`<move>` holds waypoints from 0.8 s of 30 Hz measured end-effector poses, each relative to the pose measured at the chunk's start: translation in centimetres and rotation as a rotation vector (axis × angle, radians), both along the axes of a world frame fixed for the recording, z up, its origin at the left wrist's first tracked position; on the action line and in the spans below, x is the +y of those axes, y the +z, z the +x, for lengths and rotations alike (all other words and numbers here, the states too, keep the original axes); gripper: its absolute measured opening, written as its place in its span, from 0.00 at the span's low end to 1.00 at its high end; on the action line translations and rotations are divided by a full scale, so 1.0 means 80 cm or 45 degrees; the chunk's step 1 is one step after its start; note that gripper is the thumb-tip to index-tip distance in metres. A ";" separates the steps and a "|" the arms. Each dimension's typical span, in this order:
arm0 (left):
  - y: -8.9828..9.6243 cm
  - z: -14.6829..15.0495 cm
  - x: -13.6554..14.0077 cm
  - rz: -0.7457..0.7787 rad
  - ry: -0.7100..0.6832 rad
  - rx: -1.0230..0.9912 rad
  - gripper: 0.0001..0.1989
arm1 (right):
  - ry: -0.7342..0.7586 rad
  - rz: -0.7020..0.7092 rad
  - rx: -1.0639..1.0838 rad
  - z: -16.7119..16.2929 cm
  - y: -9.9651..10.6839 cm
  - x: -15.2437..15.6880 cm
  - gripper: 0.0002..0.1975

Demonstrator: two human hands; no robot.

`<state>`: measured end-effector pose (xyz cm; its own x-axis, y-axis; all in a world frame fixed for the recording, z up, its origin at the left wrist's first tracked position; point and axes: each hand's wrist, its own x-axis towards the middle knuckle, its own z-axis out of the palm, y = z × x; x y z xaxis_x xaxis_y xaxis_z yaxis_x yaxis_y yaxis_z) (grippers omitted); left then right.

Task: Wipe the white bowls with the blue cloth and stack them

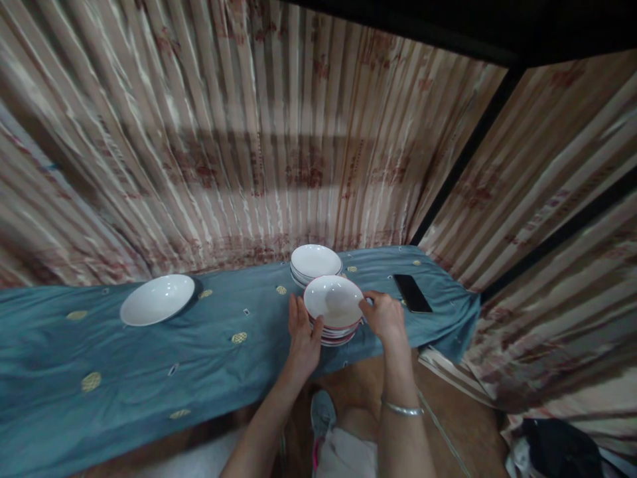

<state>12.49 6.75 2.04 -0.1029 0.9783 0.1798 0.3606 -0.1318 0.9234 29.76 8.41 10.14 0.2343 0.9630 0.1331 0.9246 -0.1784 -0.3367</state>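
Observation:
A white bowl with a red rim (333, 300) sits at the top of a stack of bowls (339, 337) near the table's front edge. My right hand (385, 315) pinches its rim on the right side, thumb and fingers together. At its left side is my left hand (304, 335), with the thumb at the near rim and the fingers along the outside. Whether this top bowl is raised off the stack is hard to make out. Just behind stands a second stack of white dishes (316, 260), partly hidden by the bowl.
A large white dish (158, 300) lies to the left on the teal patterned tablecloth (209, 372). To the right is a black phone (412, 293). A pleated curtain (279, 133) hangs behind the table, with a dark frame post (462, 159) at the right. A dark bag (562, 448) sits lower right.

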 end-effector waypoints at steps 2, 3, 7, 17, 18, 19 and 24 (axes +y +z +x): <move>0.001 -0.001 0.001 -0.005 -0.014 -0.026 0.39 | -0.002 0.002 -0.013 0.001 -0.001 0.000 0.15; 0.002 -0.001 0.001 -0.012 -0.017 -0.044 0.39 | -0.009 0.011 -0.021 0.002 -0.001 -0.001 0.15; 0.002 -0.006 -0.008 -0.016 -0.002 -0.121 0.39 | -0.095 0.165 -0.018 0.007 0.011 -0.013 0.17; -0.018 -0.111 -0.031 -0.149 0.413 -0.724 0.26 | 0.761 0.451 0.520 -0.142 0.038 -0.056 0.14; -0.018 -0.129 -0.030 -0.184 0.532 -0.900 0.23 | 0.877 0.364 0.530 -0.164 0.028 -0.056 0.13; -0.019 -0.148 -0.029 -0.215 0.638 -1.087 0.21 | 0.967 0.281 0.522 -0.185 0.015 -0.055 0.13; -0.016 -0.238 -0.021 -0.267 0.853 -1.478 0.11 | 1.096 -0.053 0.418 -0.252 -0.052 -0.037 0.13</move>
